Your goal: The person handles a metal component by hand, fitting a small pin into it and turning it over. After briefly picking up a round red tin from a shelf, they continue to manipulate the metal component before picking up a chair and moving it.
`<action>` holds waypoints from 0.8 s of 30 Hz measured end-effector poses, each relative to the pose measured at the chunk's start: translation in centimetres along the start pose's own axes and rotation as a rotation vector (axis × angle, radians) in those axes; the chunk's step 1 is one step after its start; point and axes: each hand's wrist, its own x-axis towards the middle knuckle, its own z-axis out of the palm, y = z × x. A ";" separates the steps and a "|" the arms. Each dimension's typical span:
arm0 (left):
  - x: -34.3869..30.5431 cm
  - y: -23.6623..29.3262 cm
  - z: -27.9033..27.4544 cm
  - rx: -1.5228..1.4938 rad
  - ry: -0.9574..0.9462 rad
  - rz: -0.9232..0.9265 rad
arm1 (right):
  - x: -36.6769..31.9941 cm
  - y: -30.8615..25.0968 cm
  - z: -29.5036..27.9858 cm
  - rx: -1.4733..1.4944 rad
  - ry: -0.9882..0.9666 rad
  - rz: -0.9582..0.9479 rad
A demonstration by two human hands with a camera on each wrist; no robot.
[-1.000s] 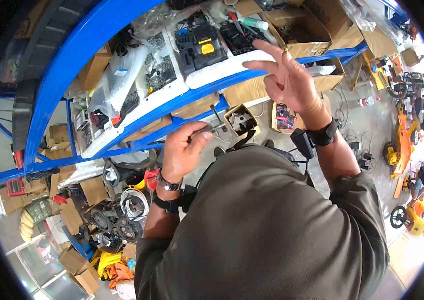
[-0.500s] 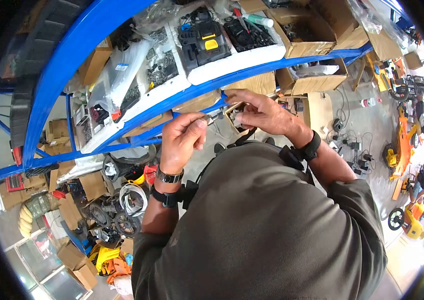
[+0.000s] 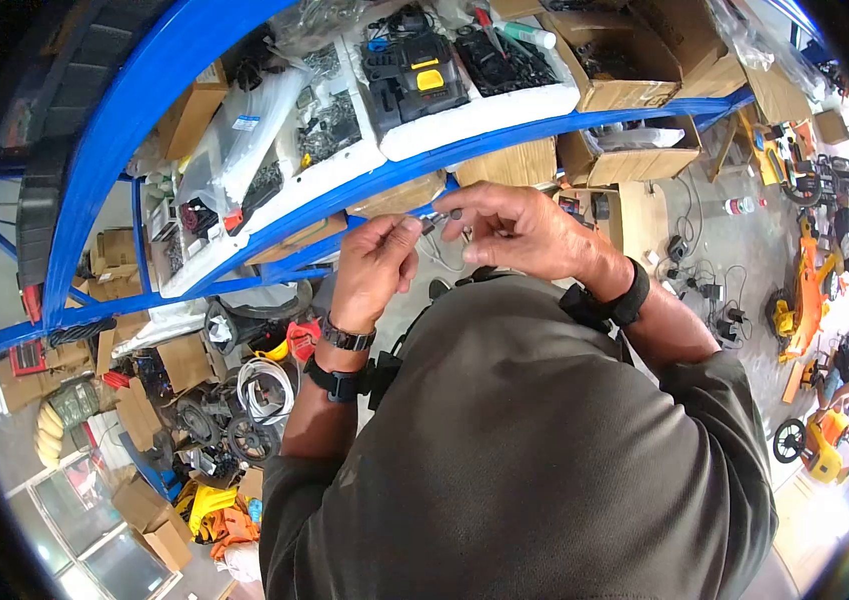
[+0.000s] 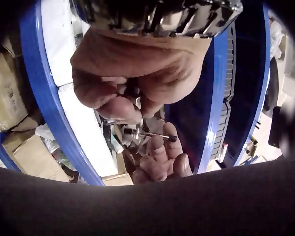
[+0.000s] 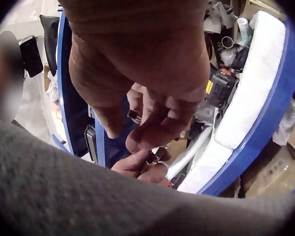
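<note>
In the head view, the left hand (image 3: 370, 270) pinches a small silver metal tool (image 3: 431, 228) with its thumb and pointing finger. The tool pokes out past those fingertips, toward the other hand. The right hand (image 3: 530, 235) is across from it, with its fingers loosely bent. A small dark round end of the thin metal bar (image 3: 456, 214) on the tool shows right by its pointing finger. Past both hands is a blue metal shelf (image 3: 510, 133). It holds white foam trays (image 3: 425, 136), a black plastic case with a yellow part (image 3: 415, 85) and an open brown cardboard box (image 3: 635, 95).

In the left wrist view, the left hand has the tool between its thumb and a bent finger. The thin bar goes sideways through the tool, and its black tip is at the right hand's fingertips. I cannot tell how hard they touch.

In the right wrist view, the right hand is big and close, with its fingers partly bent. The silver tool is just past its fingertips, in the left hand. A dark bar end is between its fingers and thumb, but they do not squeeze it.
</note>
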 end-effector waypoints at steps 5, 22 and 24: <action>-0.7 0.1 0.1 0.022 -0.180 0.036 | 0.9 1.0 -0.2 -0.044 0.163 0.060; -0.1 -0.8 0.0 -0.060 0.092 0.115 | 0.0 0.5 -0.1 0.130 -0.064 0.065; -0.1 -0.7 0.0 0.026 0.044 0.075 | -0.1 0.7 -0.1 0.160 -0.050 0.020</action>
